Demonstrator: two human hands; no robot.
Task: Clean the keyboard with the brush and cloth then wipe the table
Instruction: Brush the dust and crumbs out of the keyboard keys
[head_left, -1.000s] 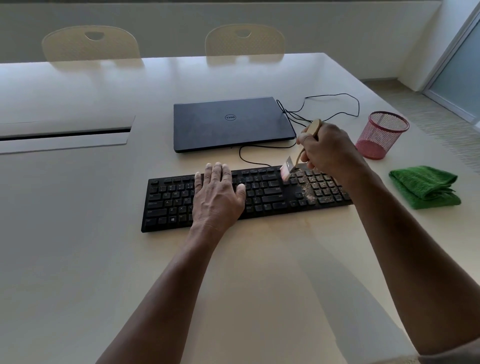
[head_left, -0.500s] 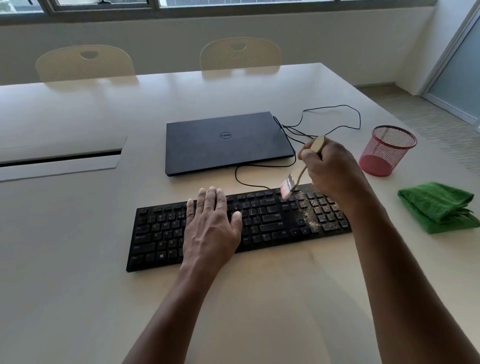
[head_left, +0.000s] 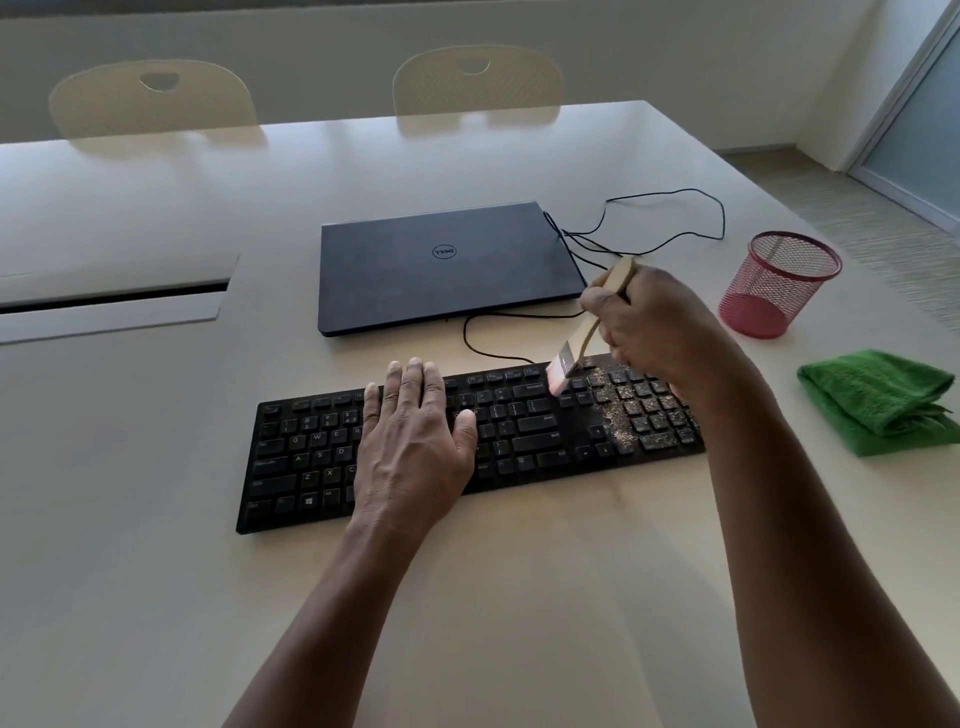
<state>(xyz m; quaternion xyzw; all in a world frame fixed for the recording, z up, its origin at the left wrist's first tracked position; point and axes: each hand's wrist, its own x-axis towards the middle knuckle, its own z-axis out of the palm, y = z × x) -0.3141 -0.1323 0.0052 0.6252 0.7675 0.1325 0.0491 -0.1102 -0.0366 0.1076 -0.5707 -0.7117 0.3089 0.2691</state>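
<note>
Red mesh cup (head_left: 779, 283) upright near green cloth (head_left: 883, 400).

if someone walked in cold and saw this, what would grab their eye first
Probably the black keyboard in the middle of the table, its right end speckled with pale crumbs. The right hand holds a wooden brush at its far edge, while the left hand rests flat on the keys. A green cloth and red mesh cup sit to the right.

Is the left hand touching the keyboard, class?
Touching. The head view shows the left hand lying flat on the keyboard, palm and straight fingers covering the keys near its middle, with no gap visible beneath.
</note>
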